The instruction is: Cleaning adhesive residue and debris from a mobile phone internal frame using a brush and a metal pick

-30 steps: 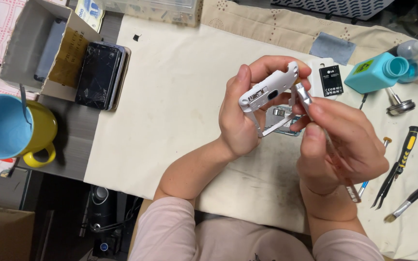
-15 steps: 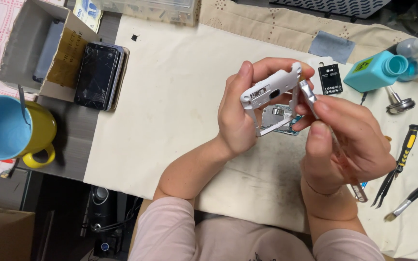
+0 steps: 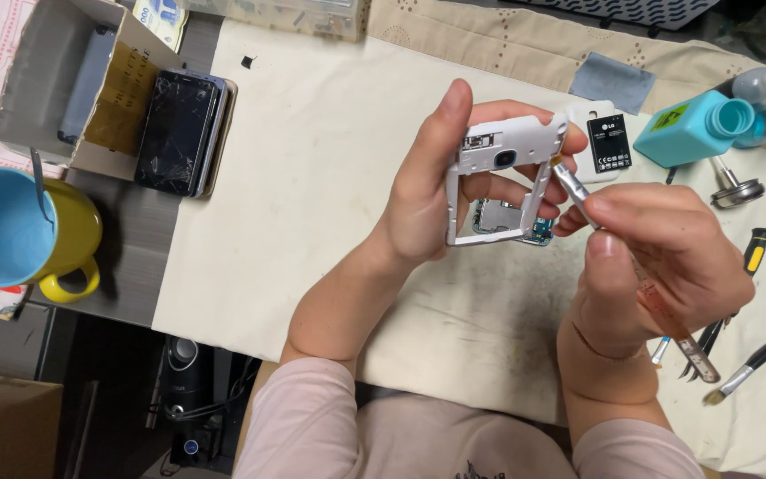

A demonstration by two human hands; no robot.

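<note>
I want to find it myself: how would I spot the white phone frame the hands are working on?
Look at the big cream cloth covering the desk, then at the two hands above its middle. The left hand grips the white frame while the right hand pokes its edge with a thin tool. Unlike the black phones nearby, it is white, with an open rectangular hole.

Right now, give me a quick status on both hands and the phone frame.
Left hand grips white phone frame, held above the cloth. Right hand holds metal tool, tip at frame's upper right corner. Circuit board lies beneath; nothing blocking.
</note>
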